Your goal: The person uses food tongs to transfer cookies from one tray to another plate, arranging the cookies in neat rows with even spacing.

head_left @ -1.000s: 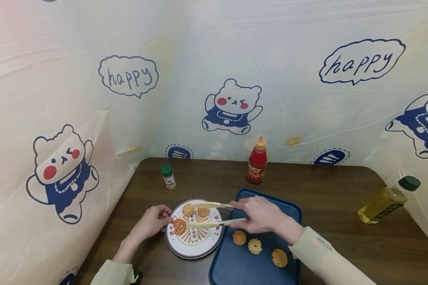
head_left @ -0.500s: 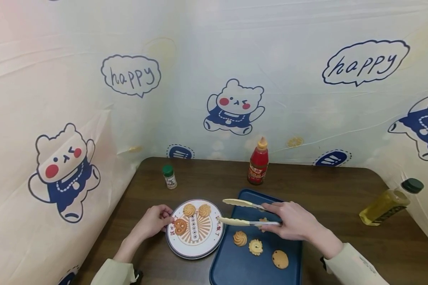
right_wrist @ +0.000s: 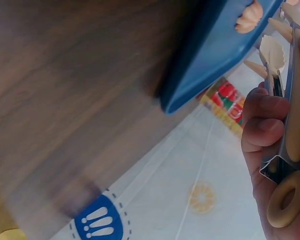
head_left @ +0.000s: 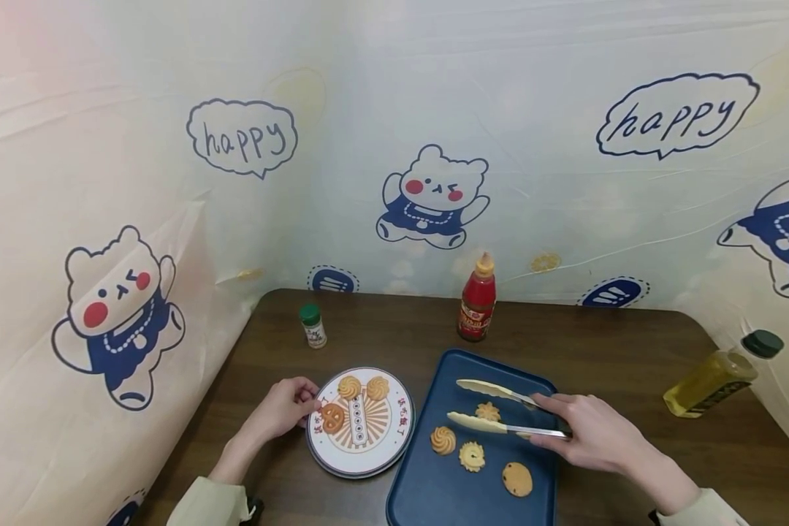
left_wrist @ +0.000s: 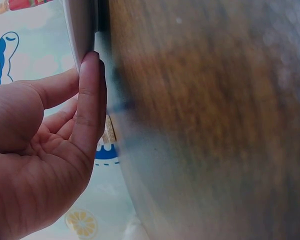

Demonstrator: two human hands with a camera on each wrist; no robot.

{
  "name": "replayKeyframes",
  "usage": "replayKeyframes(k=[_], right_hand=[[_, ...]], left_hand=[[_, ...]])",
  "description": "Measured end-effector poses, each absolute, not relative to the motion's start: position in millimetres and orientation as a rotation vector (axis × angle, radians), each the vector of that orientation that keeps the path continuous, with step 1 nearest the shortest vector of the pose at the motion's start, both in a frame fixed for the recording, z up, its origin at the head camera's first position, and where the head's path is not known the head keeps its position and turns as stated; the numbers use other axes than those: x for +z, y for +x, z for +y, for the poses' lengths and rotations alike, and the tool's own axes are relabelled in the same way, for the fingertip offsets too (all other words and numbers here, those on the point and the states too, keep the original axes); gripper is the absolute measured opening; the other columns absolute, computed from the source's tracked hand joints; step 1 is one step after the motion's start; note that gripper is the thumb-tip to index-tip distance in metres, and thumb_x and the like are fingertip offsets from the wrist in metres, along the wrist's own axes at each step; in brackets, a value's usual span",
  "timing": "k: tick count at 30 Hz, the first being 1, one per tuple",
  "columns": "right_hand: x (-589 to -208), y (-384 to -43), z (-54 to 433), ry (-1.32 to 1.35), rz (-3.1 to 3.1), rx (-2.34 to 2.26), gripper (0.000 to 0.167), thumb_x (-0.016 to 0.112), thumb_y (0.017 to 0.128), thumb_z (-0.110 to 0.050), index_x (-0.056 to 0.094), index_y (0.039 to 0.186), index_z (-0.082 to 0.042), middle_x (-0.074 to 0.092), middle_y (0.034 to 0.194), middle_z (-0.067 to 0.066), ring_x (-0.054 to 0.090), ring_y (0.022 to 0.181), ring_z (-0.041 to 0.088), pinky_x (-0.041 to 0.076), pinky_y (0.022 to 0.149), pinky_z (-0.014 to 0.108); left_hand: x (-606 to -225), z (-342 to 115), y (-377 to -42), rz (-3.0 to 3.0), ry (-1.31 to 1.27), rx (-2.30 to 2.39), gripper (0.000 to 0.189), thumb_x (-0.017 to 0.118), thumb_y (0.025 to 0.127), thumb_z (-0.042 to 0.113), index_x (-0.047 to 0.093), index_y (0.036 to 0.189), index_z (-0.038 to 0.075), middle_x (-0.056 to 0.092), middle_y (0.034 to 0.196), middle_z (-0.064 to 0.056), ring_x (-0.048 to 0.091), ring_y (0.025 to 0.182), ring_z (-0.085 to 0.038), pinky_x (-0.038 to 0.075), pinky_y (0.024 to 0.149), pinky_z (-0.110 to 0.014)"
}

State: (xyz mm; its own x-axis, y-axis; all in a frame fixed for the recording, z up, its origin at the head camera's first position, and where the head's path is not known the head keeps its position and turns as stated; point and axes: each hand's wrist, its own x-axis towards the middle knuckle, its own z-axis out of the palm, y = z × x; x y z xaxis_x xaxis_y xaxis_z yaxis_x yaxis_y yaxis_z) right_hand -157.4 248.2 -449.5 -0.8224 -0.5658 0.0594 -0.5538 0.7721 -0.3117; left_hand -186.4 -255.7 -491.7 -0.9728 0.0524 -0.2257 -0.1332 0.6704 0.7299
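My left hand [head_left: 284, 408] pinches the left rim of a round white plate [head_left: 386, 447], thumb on top and fingers below in the left wrist view. Another plate edge shows beneath it. A pretzel-shaped cookie [head_left: 332, 418] and two swirled cookies [head_left: 377, 389] lie on the plate. Over the blue tray [head_left: 443, 498], my right hand [head_left: 595, 432] grips a pair of tongs [head_left: 476, 423] with cream tips and metal arms. Their arms stand apart, on either side of a flower-shaped cookie [head_left: 489, 410] in the head view; contact cannot be told.
Also on the tray are a swirled cookie [head_left: 443, 440], a scalloped cookie [head_left: 472, 456] and a round cookie with dark spots [head_left: 517, 479]. Behind stand a green-capped shaker [head_left: 313, 326] and a red sauce bottle [head_left: 477, 303]. An oil bottle [head_left: 713, 380] is at the right.
My right hand has moved the tongs from above the plate rightward to the tray. The swirled cookie between their tips earlier now lies uncovered on the plate. My left hand stays at the rim.
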Motion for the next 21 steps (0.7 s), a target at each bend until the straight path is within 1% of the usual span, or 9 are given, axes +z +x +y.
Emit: replayKeyframes(k=[3,6,10,13,18,21], right_hand=[[-450,-154,256,-0.892,2.900,-0.525,0.069,0.063,0.091,-0.059,0.066,0.127,0.000,0.071,0.093,0.001,0.043,0.054,-0.003,0.041,0.053,0.021],[-452,-150,262,-0.884,2.900,-0.531,0.068,0.064,0.091,-0.058,0.066,0.127,0.000,0.070,0.089,-0.002,0.041,0.054,-0.004,0.041,0.052,0.021],[-455,-147,268,-0.877,2.914,-0.510,0.066,0.064,0.091,-0.058,0.067,0.125,-0.001,0.072,0.104,0.007,0.047,0.063,-0.005,0.047,0.057,0.023],[-458,-144,272,-0.845,2.910,-0.500,0.067,0.063,0.091,-0.059,0.067,0.124,-0.002,0.072,0.106,0.007,0.049,0.066,-0.003,0.047,0.057,0.023],[-461,-141,279,-0.817,2.909,-0.505,0.068,0.064,0.091,-0.059,0.067,0.124,0.000,0.072,0.105,0.007,0.048,0.065,-0.003,0.042,0.056,0.022],[-463,-139,281,-0.820,2.929,-0.490,0.068,0.064,0.091,-0.059,0.067,0.123,0.000,0.072,0.107,0.009,0.051,0.069,-0.003,0.046,0.058,0.023]], left_hand=[[-492,-255,-187,2.654,-0.075,1.187,0.017,0.071,0.090,0.002,0.065,0.107,-0.001,0.057,0.083,-0.007,0.057,0.069,-0.018,0.057,0.059,-0.030],[-493,-255,-187,2.652,-0.087,1.189,0.017,0.071,0.090,0.002,0.066,0.106,0.000,0.057,0.082,-0.007,0.057,0.068,-0.018,0.057,0.058,-0.029],[-492,-255,-187,2.648,-0.077,1.208,0.017,0.071,0.090,0.000,0.065,0.106,-0.002,0.057,0.082,-0.008,0.058,0.068,-0.018,0.057,0.057,-0.029],[-490,-255,-187,2.640,-0.070,1.219,0.017,0.070,0.090,-0.001,0.065,0.106,-0.003,0.057,0.082,-0.008,0.059,0.068,-0.019,0.057,0.057,-0.030],[-489,-255,-186,2.639,-0.062,1.208,0.018,0.070,0.091,0.001,0.065,0.108,-0.003,0.057,0.083,-0.008,0.058,0.069,-0.018,0.057,0.058,-0.031],[-490,-255,-187,2.641,-0.060,1.203,0.019,0.071,0.091,0.001,0.065,0.108,-0.003,0.057,0.083,-0.008,0.058,0.069,-0.018,0.057,0.058,-0.031]])
